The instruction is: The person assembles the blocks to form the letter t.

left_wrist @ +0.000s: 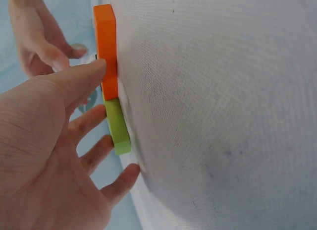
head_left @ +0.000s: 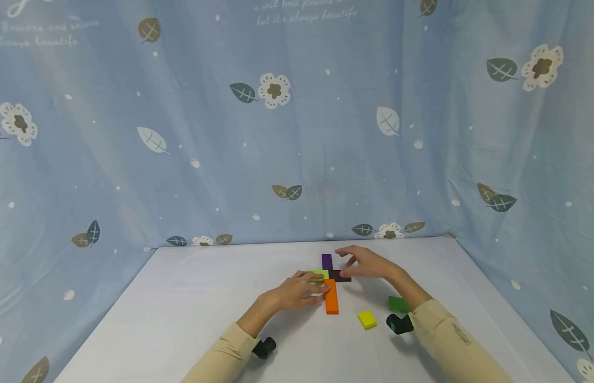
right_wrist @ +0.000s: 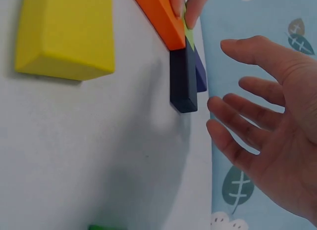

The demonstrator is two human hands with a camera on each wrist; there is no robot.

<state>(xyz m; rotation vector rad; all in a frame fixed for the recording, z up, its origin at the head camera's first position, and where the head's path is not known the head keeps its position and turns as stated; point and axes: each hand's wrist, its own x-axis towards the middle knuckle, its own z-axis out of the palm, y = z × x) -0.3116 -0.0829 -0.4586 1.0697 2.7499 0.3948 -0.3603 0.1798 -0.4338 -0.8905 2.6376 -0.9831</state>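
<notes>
An orange block [head_left: 332,298], a lime green block [head_left: 318,275], a black block [head_left: 341,276] and a purple block [head_left: 327,261] lie with their ends together in a cross shape. My left hand [head_left: 300,290] rests at the orange and lime green blocks, fingers spread. In the left wrist view its thumb [left_wrist: 89,76] touches the orange block's side, while the index fingertip is partly hidden. My right hand [head_left: 367,261] hovers beside the black block with its fingers loosely bent and nothing held. In the right wrist view a gap separates that hand [right_wrist: 277,116] from the black block [right_wrist: 183,86].
A yellow block [head_left: 367,319] lies on the white tabletop [head_left: 182,319], nearer the front. Beside the right forearm is a green block [head_left: 398,304], partly covered by the sleeve. Blue patterned curtain [head_left: 325,133] hangs behind and at both sides.
</notes>
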